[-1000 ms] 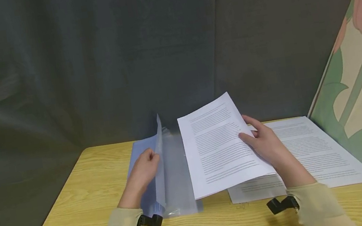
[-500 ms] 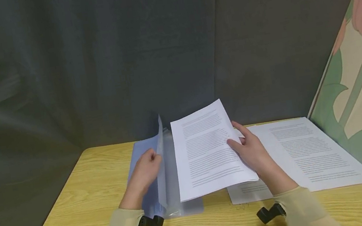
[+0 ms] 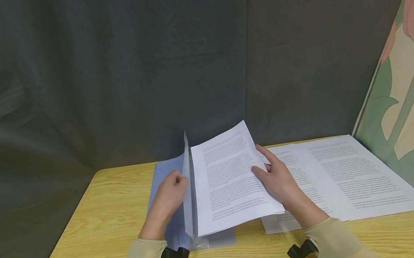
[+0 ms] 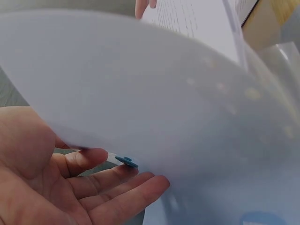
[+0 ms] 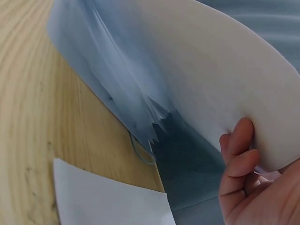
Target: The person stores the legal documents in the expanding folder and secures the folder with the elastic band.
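One open blue plastic folder [image 3: 163, 171], left of centre. One translucent plastic leaf [image 3: 187, 198], raised, running near to far. White printed paper sheets [image 3: 227, 184], just right of it (contact, I can't tell), long axis likewise. Right hand [image 3: 278, 178]: nearest, pinching their right edge. Left hand [image 3: 168, 192]: curled, gripping the leaf.

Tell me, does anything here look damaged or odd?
Possibly: in the right wrist view, plastic sleeves inside the blue folder show jagged edges rather than a straight line. Whether they're torn or merely fanned out, I can't tell.
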The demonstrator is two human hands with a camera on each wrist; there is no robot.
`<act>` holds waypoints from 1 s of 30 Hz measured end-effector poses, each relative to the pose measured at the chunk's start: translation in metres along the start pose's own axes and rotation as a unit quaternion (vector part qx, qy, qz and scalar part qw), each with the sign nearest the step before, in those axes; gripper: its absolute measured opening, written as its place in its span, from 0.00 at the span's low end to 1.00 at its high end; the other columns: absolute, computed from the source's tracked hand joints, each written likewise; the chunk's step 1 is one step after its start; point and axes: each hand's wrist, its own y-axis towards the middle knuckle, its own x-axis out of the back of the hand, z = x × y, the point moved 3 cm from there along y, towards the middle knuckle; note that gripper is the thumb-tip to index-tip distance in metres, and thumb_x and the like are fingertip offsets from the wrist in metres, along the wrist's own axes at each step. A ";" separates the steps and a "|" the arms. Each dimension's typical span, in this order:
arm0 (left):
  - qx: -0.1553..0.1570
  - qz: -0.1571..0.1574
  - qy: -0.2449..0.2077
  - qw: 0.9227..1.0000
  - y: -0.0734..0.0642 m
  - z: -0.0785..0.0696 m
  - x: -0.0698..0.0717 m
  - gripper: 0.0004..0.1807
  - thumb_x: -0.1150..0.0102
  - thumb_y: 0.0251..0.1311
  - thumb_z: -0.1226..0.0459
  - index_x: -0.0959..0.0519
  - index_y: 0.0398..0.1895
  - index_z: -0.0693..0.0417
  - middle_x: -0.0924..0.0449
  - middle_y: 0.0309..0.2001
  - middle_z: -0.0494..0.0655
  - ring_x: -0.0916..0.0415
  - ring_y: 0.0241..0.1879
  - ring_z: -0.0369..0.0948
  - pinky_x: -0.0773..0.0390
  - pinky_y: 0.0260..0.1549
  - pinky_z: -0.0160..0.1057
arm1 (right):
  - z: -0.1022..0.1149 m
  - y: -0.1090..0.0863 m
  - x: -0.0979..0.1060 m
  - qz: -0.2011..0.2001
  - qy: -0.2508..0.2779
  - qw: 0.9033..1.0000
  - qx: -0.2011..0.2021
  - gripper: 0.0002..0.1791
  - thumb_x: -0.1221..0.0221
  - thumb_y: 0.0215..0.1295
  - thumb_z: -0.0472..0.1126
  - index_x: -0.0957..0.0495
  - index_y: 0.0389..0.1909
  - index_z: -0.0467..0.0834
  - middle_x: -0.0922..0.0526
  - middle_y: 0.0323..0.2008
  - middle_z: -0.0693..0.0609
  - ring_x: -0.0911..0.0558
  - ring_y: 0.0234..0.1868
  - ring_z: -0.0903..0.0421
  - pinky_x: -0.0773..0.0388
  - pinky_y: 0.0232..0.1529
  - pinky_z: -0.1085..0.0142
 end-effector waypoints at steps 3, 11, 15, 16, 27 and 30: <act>0.000 0.000 0.003 1.000 0.000 -0.001 0.000 0.11 0.54 0.74 0.65 0.33 0.30 0.53 0.36 0.27 0.49 0.37 0.27 0.45 0.37 0.29 0.43 | -0.001 0.000 -0.004 -0.001 0.000 1.000 0.000 0.40 0.43 0.85 0.40 0.48 0.90 0.58 0.16 0.60 0.34 0.08 0.42 0.48 0.11 0.36 0.58; -0.005 0.010 0.012 1.000 0.001 -0.002 -0.003 0.10 0.54 0.74 0.65 0.33 0.30 0.53 0.36 0.26 0.48 0.36 0.26 0.45 0.36 0.29 0.43 | 0.000 0.003 -0.015 -0.005 -0.014 1.000 0.010 0.39 0.44 0.85 0.40 0.48 0.90 0.54 0.16 0.61 0.34 0.08 0.44 0.48 0.12 0.38 0.59; -0.005 0.011 0.012 1.000 0.001 -0.001 -0.004 0.10 0.54 0.74 0.65 0.33 0.30 0.52 0.36 0.26 0.48 0.37 0.26 0.45 0.36 0.28 0.43 | 0.000 0.005 -0.023 -0.006 -0.013 1.000 0.006 0.39 0.44 0.85 0.40 0.46 0.90 0.53 0.15 0.59 0.34 0.08 0.42 0.48 0.12 0.37 0.59; -0.006 0.010 0.012 1.000 0.001 -0.002 -0.004 0.10 0.53 0.73 0.65 0.33 0.30 0.52 0.36 0.26 0.48 0.37 0.26 0.45 0.36 0.28 0.43 | -0.001 0.005 -0.025 -0.006 -0.012 1.000 0.004 0.39 0.44 0.85 0.40 0.46 0.90 0.53 0.15 0.59 0.34 0.08 0.42 0.48 0.12 0.36 0.59; -0.004 0.006 0.011 1.000 0.000 -0.004 -0.003 0.09 0.53 0.73 0.65 0.33 0.30 0.52 0.36 0.27 0.48 0.36 0.27 0.45 0.35 0.28 0.43 | -0.004 0.011 -0.054 -0.002 -0.016 1.000 -0.007 0.40 0.42 0.83 0.40 0.46 0.90 0.48 0.15 0.60 0.34 0.10 0.40 0.50 0.14 0.38 0.59; 0.001 0.009 0.011 1.000 0.001 -0.005 -0.003 0.09 0.53 0.73 0.64 0.33 0.31 0.53 0.35 0.27 0.48 0.35 0.27 0.45 0.35 0.29 0.43 | -0.003 0.012 -0.060 -0.001 -0.023 1.000 0.002 0.40 0.43 0.82 0.40 0.46 0.89 0.46 0.14 0.60 0.34 0.10 0.39 0.50 0.15 0.39 0.59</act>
